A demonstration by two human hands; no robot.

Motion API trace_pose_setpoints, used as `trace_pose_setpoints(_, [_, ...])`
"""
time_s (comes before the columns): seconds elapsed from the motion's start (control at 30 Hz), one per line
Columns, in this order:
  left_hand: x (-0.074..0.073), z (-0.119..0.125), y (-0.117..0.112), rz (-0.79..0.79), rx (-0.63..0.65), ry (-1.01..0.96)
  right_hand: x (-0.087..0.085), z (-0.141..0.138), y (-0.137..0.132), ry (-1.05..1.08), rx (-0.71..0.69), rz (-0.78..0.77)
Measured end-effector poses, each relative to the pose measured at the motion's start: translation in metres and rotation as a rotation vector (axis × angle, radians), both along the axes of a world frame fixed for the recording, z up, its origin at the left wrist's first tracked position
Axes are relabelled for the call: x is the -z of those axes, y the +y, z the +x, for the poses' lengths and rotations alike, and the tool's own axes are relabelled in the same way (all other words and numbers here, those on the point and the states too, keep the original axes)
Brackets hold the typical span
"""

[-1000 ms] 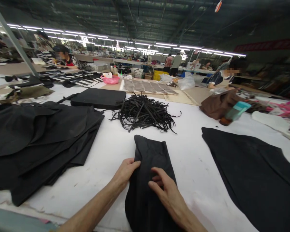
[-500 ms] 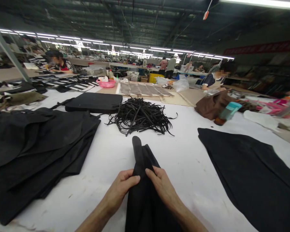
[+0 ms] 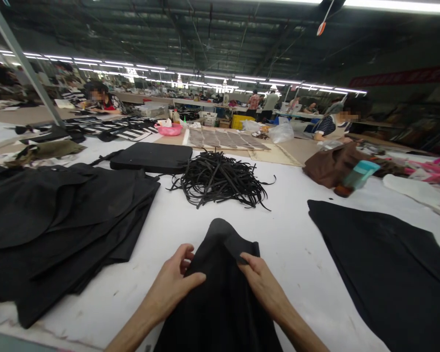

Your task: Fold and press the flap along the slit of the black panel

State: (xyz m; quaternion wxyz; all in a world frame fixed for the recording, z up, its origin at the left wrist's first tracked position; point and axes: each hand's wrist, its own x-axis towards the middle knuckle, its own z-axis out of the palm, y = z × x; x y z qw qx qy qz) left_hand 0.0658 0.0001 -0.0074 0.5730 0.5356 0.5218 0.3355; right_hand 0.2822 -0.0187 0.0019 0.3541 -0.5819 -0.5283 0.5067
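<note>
In front of me a black fabric piece (image 3: pixel 220 288) lies on the white table, its rounded tip pointing away from me. My right hand (image 3: pixel 258 281) pinches its right edge between thumb and fingers, and the cloth folds over there. My left hand (image 3: pixel 172 283) is at the left edge, with the thumb lying along the cloth and the fingers apart from it, loosely curled. Beyond the tip sits a tangled heap of black strips (image 3: pixel 223 178). The near end of the fabric runs out of view at the bottom.
Black fabric pieces are stacked at left (image 3: pixel 69 220), with another black stack (image 3: pixel 381 254) at right. A black padded slab (image 3: pixel 152 157), brown cloth (image 3: pixel 328 166) and a teal-lidded bottle (image 3: pixel 357 178) stand farther back. Co-workers sit at tables beyond, one in a striped shirt (image 3: pixel 328 127).
The fabric has gone from bunched together to spread wider, its tip opened out. My left hand has let go and moved left; my right hand has shifted slightly right, holding the edge.
</note>
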Motion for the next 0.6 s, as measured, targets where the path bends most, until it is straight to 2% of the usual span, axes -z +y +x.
trace_pose_setpoints(0.07, [-0.006,0.011,0.007,0.138,-0.072,0.045,-0.006,-0.007,-0.004,-0.03,-0.039,0.026])
trace_pose_setpoints(0.1, [-0.007,0.016,0.012,0.159,-0.076,0.021,-0.008,-0.008,-0.006,-0.05,-0.058,0.047])
trace_pose_setpoints(0.23, [0.0,0.033,0.029,0.047,-0.045,-0.167,-0.009,-0.007,-0.007,-0.151,-0.126,0.094])
trace_pose_setpoints(0.37, [0.007,0.046,0.031,0.032,-0.037,-0.254,-0.004,-0.006,-0.002,-0.539,0.0,0.154])
trace_pose_setpoints(0.43, [0.008,0.051,0.025,0.038,-0.023,-0.284,-0.005,-0.009,0.001,-0.655,0.052,0.222])
trace_pose_setpoints(0.5, [0.007,0.054,0.019,0.042,-0.005,-0.3,-0.008,-0.014,0.005,-0.632,0.068,0.247])
trace_pose_setpoints(0.6, [0.007,0.052,0.016,0.054,-0.033,-0.273,-0.01,-0.018,0.011,-0.481,0.076,0.239])
